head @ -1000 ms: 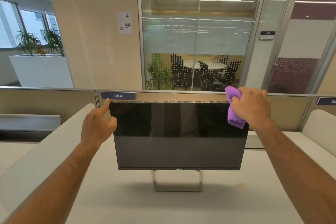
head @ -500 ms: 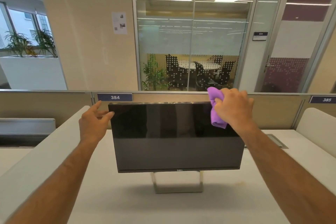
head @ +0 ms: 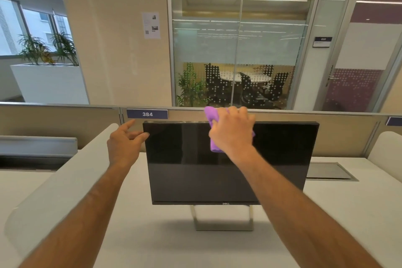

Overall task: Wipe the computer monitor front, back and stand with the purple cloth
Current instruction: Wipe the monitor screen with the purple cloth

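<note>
Two bare hands are up at the flat black computer monitor [head: 217, 172], which stands upright near the far edge of the pale white surface [head: 152, 246] on a silver open-frame stand [head: 224, 221]. My right hand [head: 232, 135] has its fingers clamped on the crumpled purple cloth [head: 212, 117] and presses it against the upper middle of the dark screen, just below the top edge. Part of the cloth sticks up past the top of the monitor, and another bit shows below my palm against the glass. My left hand [head: 124, 143] is at the monitor's upper left corner, its fingers loosely spread apart and holding nothing; the thumb tip touches the left edge of the frame, while the index finger points up toward the blue number plate reading 384 [head: 147, 114] on the beige divider panel [head: 61, 122] behind the surface. The screen is off and mirrors the room faintly. A small logo sits on the centre of the bottom bezel. The stand's base rests flat on the surface, directly under the screen's middle. Toward the far right corner of the surface lies a grey recessed cable hatch [head: 328, 171], partly hidden by the monitor's right side. Beyond the divider I see a glass-walled meeting room [head: 239, 50] with dark chairs.
</note>
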### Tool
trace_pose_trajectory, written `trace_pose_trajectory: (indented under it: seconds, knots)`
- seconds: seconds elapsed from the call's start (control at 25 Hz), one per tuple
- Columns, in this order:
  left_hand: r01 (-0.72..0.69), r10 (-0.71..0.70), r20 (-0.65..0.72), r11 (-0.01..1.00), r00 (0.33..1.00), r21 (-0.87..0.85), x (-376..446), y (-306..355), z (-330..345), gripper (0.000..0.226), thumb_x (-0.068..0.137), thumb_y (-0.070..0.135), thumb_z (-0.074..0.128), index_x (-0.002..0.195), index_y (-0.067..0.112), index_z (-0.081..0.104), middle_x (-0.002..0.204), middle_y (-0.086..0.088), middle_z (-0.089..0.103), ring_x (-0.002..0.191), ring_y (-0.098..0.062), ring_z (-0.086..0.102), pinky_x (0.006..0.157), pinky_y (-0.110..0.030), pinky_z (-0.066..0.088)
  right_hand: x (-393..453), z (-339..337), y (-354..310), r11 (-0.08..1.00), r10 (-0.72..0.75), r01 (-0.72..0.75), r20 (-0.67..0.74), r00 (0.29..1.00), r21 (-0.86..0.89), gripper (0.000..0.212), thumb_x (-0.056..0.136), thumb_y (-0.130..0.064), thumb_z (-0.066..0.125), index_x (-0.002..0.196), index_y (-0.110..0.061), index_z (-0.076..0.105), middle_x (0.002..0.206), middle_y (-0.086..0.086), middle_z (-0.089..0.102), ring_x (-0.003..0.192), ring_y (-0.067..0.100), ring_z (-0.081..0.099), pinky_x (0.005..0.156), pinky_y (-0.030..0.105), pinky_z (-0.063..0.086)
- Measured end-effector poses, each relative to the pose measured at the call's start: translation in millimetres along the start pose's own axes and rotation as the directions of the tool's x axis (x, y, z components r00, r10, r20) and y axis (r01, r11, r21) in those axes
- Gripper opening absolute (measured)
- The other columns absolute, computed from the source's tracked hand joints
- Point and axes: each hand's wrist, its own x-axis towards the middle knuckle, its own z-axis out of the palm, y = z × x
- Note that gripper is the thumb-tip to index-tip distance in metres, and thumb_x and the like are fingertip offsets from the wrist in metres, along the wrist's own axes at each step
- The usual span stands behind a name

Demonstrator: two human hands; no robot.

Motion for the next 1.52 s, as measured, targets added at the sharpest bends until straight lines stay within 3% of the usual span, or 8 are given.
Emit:
trace_pose_trajectory:
  seconds: [0.32, 0.56, 0.96, 1.04, 1.12, 1.28, 1.4, 1.52]
  knots:
    - [0.012, -0.012, 0.010, 1.000, 1.000, -0.018, 1.3, -3.5, -1.9, 0.060, 0.084, 0.023, 0.075, 0.139, 0.016, 0.052, 0.117, -0.009, 0.071, 0.111, -0.023, 0.065, 0.101, -0.043, 0.047, 0.5, 22.2, -95.0, 0.963, -0.226, 0.218, 0.037, 0.973, 0.156, 0.026, 0.086, -0.033, 0.057, 0.106, -0.016, 0.061, 0.105, 0.006, 0.063, 0.096, 0.023, 0.050, 0.084, 0.041, 0.043]
    - [0.020, -0.019, 0.016, 0.999, 1.000, -0.041, 0.5, -3.5, -3.4, 0.060, 0.085, 0.021, 0.074, 0.141, 0.016, 0.051, 0.117, -0.007, 0.071, 0.112, -0.022, 0.065, 0.101, -0.041, 0.047, 0.5, 24.0, -72.1, 0.987, -0.093, 0.099, -0.050, 0.994, 0.130, 0.027, 0.088, -0.037, 0.054, 0.105, -0.018, 0.063, 0.101, 0.004, 0.064, 0.094, 0.022, 0.052, 0.084, 0.041, 0.044]
    - [0.099, -0.063, 0.159, 0.969, 0.985, -0.226, -3.9, -12.0, -12.9, 0.073, 0.090, 0.008, 0.068, 0.152, 0.017, 0.030, 0.119, -0.004, 0.067, 0.109, -0.023, 0.063, 0.100, -0.041, 0.047, -3.1, 38.6, -164.8, 0.930, -0.319, 0.305, 0.039, 0.947, 0.203, 0.037, 0.090, -0.031, 0.060, 0.125, -0.016, 0.058, 0.122, 0.007, 0.061, 0.114, 0.027, 0.050, 0.097, 0.046, 0.040]
    - [0.102, -0.060, 0.171, 0.964, 0.983, -0.245, -5.5, -12.1, -16.4, 0.059, 0.094, 0.007, 0.061, 0.146, 0.016, 0.037, 0.114, -0.003, 0.063, 0.101, -0.023, 0.063, 0.091, -0.035, 0.051, -1.8, 41.4, -171.3, 0.880, -0.420, 0.386, 0.074, 0.904, 0.277, 0.041, 0.090, -0.030, 0.063, 0.129, -0.018, 0.057, 0.125, 0.005, 0.061, 0.113, 0.025, 0.051, 0.099, 0.045, 0.041]
    - [0.093, -0.057, 0.150, 0.966, 0.987, -0.241, -4.3, -16.6, -20.0, 0.047, 0.096, 0.008, 0.057, 0.140, 0.015, 0.043, 0.111, -0.006, 0.062, 0.101, -0.027, 0.065, 0.085, -0.032, 0.054, -0.9, 39.9, -171.3, 0.754, -0.498, 0.374, 0.099, 0.861, 0.540, 0.040, 0.090, -0.025, 0.066, 0.128, -0.017, 0.060, 0.122, 0.005, 0.063, 0.109, 0.023, 0.053, 0.098, 0.045, 0.044]
    - [0.196, -0.188, 0.056, 0.949, 0.981, -0.247, 2.3, -29.0, -30.7, 0.058, 0.095, -0.002, 0.052, 0.147, 0.019, 0.038, 0.116, 0.001, 0.067, 0.088, -0.007, 0.063, 0.086, -0.034, 0.053, 16.7, 29.8, -146.5, 0.542, -0.246, 0.123, 0.017, 0.969, 0.831, 0.028, 0.088, -0.017, 0.063, 0.115, -0.012, 0.067, 0.106, 0.005, 0.067, 0.096, 0.022, 0.059, 0.092, 0.048, 0.050]
    - [0.211, -0.232, -0.059, 0.945, 0.971, -0.250, 8.9, -30.0, -38.5, 0.054, 0.093, -0.007, 0.044, 0.139, 0.020, 0.050, 0.119, -0.001, 0.069, 0.082, -0.004, 0.062, 0.069, -0.024, 0.053, 22.4, 30.7, -115.6, 0.821, -0.120, 0.150, -0.091, 0.989, 0.551, 0.032, 0.092, -0.028, 0.063, 0.120, -0.013, 0.064, 0.113, 0.004, 0.065, 0.099, 0.022, 0.055, 0.091, 0.042, 0.046]
    - [0.172, -0.208, -0.110, 0.947, 0.972, -0.269, 21.0, -20.5, -39.6, 0.051, 0.090, -0.006, 0.043, 0.133, 0.018, 0.055, 0.108, 0.001, 0.073, 0.106, -0.015, 0.064, 0.081, -0.031, 0.055, 3.4, 40.6, -113.6, 0.873, -0.376, 0.390, -0.107, 0.921, 0.294, 0.040, 0.089, -0.031, 0.065, 0.125, -0.016, 0.058, 0.122, 0.003, 0.061, 0.106, 0.025, 0.054, 0.092, 0.043, 0.043]
